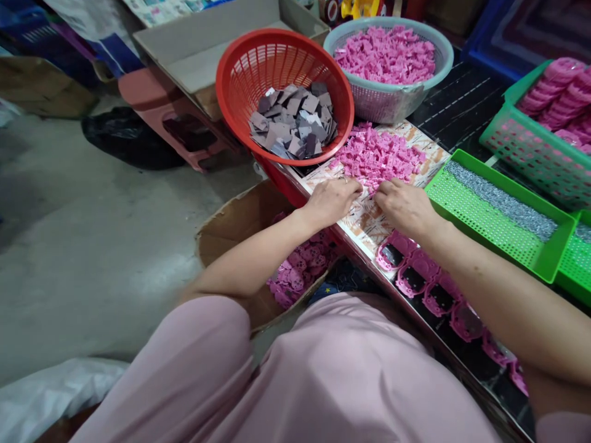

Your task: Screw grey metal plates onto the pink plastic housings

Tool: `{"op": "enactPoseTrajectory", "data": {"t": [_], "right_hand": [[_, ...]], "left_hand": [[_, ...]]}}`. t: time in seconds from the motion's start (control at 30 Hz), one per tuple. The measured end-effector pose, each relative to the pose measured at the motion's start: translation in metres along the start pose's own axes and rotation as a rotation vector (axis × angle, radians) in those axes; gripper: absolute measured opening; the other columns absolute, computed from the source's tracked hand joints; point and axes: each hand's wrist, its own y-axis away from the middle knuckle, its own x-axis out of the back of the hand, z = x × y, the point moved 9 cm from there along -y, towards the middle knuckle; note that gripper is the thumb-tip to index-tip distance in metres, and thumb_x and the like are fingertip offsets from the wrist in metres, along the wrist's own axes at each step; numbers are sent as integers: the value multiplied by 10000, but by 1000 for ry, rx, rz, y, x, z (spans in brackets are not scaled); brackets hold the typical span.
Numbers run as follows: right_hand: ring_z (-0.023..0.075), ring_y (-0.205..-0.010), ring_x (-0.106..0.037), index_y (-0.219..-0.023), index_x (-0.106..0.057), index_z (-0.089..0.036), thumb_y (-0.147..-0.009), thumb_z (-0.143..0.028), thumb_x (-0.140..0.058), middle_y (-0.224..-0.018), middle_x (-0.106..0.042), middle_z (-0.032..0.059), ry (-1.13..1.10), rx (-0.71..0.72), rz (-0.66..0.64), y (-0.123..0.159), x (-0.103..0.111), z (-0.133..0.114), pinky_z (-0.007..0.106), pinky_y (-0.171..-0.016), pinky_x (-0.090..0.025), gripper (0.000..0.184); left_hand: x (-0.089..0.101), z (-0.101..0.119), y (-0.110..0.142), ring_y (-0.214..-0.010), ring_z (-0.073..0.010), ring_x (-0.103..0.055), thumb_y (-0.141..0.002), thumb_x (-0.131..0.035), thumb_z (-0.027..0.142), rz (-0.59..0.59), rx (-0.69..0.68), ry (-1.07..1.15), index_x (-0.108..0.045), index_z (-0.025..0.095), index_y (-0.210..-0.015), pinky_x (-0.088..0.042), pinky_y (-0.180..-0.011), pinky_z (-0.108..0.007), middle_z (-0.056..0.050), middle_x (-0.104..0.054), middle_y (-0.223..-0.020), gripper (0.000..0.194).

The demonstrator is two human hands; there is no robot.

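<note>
Head view: The left hand (335, 198) and the right hand (404, 206) are positioned close together, apart, at the near edge of a loose pile of small pink parts (381, 154). The fingers of both are bent inward and directed downward; whether either pinches a part cannot be determined. The pile lies on a patterned sheet (364, 224) on the black worktop (438, 92).

Beyond the left hand, a red basket (295, 161) contains flat grey pieces (295, 120). Adjacent to it, a pale blue basket (383, 104) contains further small pink parts. To the right of the sheet, a green tray (498, 227) contains small silvery metal pieces (503, 200). A green basket (530, 147) beyond the tray holds stacked pink items (558, 92). Pink frames (418, 274) form a row along the near edge, beneath the right forearm. Below the worktop, an open cardboard box (221, 240) contains pink pieces (300, 267).
</note>
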Motion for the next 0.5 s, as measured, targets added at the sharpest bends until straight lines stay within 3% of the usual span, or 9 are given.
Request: {"op": "enactPoseTrajectory", "data": {"t": [0.1,0.2,0.27,0.33,0.43,0.5], "right_hand": [[230,-885,-617,-1009,-659,-132,-940,-182,-405,-974,-682,119,-36,-91,68,6,6,18,304,-590,-386,268],[181,-770,-639,-1106,-644,-143,-903,-227,-486,-935,-706,77,-249,-282,298,38,29,52,298,-634,-449,271],[142,-680,-623,-1112,-672,-169,-861,-244,-548,-889,-715,51,-415,-377,437,77,42,74,293,-657,-475,290],[121,-627,-601,-1049,-719,-205,-846,-303,-587,-861,-717,38,-556,-464,464,123,43,90,286,-636,-481,261],[108,-557,-571,-898,-756,-214,-786,-417,-671,-726,-697,22,-825,-706,382,199,23,110,260,-542,-461,247],[99,-508,-541,-829,-754,-203,-721,-466,-725,-636,-669,11,-944,-869,324,246,4,118,246,-491,-433,286]], "left_hand": [[2,7,4,-906,-188,-667,-925,-506,169,39,-56,8,-661,165,-1117,-522,-779,-310,-82,-693,-1016,247],[0,15,6,-885,-182,-670,-932,-498,195,41,-98,13,-690,183,-1065,-526,-744,-297,-74,-693,-996,234],[2,20,8,-894,-190,-676,-931,-502,213,57,-121,49,-700,170,-1025,-526,-760,-300,-77,-705,-973,223],[7,27,9,-880,-193,-684,-931,-502,226,103,-146,97,-696,156,-1006,-524,-784,-304,-73,-720,-942,220],[14,49,8,-821,-161,-693,-941,-505,252,165,-252,195,-679,164,-1010,-521,-778,-269,-46,-734,-933,207],[20,78,9,-798,-148,-694,-939,-522,238,211,-374,257,-667,147,-1031,-518,-759,-247,-48,-738,-931,194]]}}
